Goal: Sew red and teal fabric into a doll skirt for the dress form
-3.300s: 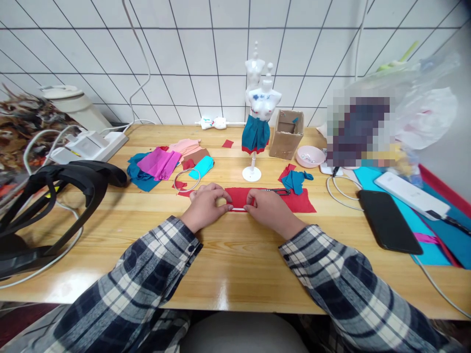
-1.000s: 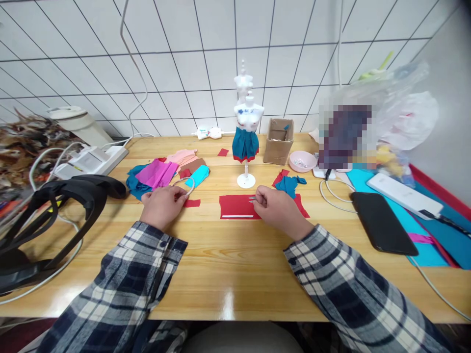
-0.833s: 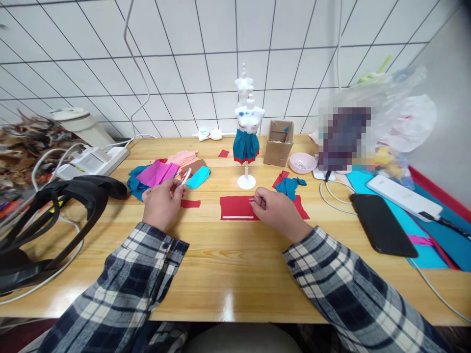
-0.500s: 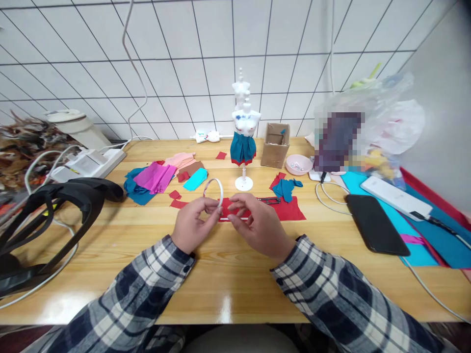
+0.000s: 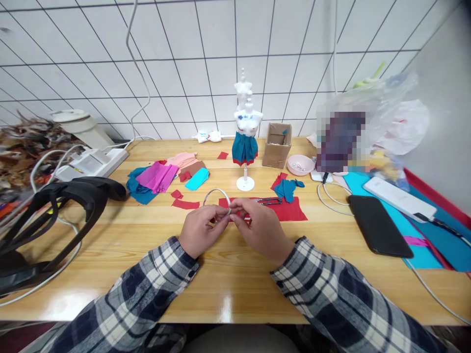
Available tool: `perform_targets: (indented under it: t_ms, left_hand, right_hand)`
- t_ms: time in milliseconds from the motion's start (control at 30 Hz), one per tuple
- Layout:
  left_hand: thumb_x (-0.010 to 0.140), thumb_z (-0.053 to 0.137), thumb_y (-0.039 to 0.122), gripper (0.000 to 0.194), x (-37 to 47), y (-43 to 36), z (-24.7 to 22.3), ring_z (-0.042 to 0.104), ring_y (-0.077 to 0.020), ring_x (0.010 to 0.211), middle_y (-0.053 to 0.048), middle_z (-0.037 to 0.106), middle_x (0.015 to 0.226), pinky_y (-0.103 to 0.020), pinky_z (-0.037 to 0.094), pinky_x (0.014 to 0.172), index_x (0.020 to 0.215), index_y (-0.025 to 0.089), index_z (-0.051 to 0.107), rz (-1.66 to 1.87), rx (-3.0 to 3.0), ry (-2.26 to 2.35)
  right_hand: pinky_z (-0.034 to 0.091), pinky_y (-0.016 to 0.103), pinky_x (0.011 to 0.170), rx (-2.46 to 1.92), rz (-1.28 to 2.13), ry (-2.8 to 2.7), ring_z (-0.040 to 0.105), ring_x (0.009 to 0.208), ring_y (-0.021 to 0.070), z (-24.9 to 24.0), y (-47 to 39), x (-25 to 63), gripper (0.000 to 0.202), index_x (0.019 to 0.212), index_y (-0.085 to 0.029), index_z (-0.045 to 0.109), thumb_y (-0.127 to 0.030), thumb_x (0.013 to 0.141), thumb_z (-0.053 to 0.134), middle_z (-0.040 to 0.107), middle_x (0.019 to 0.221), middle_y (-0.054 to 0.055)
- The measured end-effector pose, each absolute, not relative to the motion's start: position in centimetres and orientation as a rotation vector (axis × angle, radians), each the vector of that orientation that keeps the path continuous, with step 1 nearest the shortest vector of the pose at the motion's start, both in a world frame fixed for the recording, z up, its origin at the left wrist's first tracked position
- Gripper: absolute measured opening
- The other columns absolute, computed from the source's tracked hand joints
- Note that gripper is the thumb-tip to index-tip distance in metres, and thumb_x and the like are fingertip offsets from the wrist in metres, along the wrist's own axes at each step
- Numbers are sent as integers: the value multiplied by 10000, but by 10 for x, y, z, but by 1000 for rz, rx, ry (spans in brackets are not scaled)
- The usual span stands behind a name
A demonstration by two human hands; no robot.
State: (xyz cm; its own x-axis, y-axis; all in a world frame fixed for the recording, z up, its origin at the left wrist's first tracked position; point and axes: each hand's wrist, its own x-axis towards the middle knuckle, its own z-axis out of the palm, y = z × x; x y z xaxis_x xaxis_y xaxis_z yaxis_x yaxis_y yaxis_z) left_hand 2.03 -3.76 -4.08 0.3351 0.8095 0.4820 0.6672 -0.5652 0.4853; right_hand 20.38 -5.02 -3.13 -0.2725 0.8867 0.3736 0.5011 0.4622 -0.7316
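Note:
My left hand [image 5: 204, 229] grips a thin white ring that looks like a roll of narrow tape [image 5: 217, 189], held upright above the table. The fingertips of my right hand [image 5: 261, 228] pinch at the roll's right edge, meeting those of my left; what exactly lies between them is hidden. Just beyond my hands is a red cloth piece [image 5: 292, 210], flat on the table, with a short white strip showing beside my right fingers. Black thread snips [image 5: 270, 200] rest on the cloth. Behind it a small white dress form [image 5: 250, 120] wears a teal skirt [image 5: 245, 148] with a red hem.
Colourful cloth scraps [image 5: 156, 176] lie to the left, near a black headset [image 5: 73, 211] and a power strip [image 5: 95, 164]. At the back right stand a cardboard box [image 5: 276, 153] and a pink bowl [image 5: 300, 165]. A black phone [image 5: 379, 225] and cables lie farther right.
My left hand has moved right with the tape roll. My right fingers, apart from it before, have closed at its edge and now meet my left fingertips.

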Motion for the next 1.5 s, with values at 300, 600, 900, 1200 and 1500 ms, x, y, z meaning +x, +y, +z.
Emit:
perform_targets:
  t_ms: [300,600,900,1200,1500]
  left_hand:
    - [884,601,326,149,22,-37,-39,621,-125,597,-2,709,696,-229,500,589,849,210,690,1004,2373,1370]
    - [916,556,363,211,20,-36,-41,630,-144,661,-15,716,768,-261,494,650,1001,219,685,909,2363,1356]
    - [993,353,328,329,10,-26,-32,615,-211,795,-77,674,823,-340,455,736,1010,180,647,675,2571,1354]
    - [951,391,346,327,2,-20,-28,550,-180,665,-23,582,661,-303,409,641,734,193,581,768,2380,1467]
    - [905,409,334,315,-7,-16,-24,494,-148,618,12,503,614,-274,430,608,630,199,484,1035,1936,1600]
  right_hand:
    - [459,260,630,-1249,579,-1869,634,722,143,-31,-48,207,214,1090,-216,574,-241,879,599,706,976,25]
    - [449,283,711,-1201,434,-1958,634,831,177,-30,-46,210,130,901,-220,661,-259,930,541,710,900,35]
    - [401,276,645,-1383,337,-1773,561,698,164,-19,-26,239,88,822,-201,608,-226,876,543,655,800,27]
    - [438,287,690,-1252,205,-1890,581,774,176,-19,-34,232,161,849,-204,594,-209,926,453,645,837,48]
    - [514,324,733,-953,11,-2039,660,841,200,-22,-49,228,216,879,-263,619,-154,885,433,697,892,48]
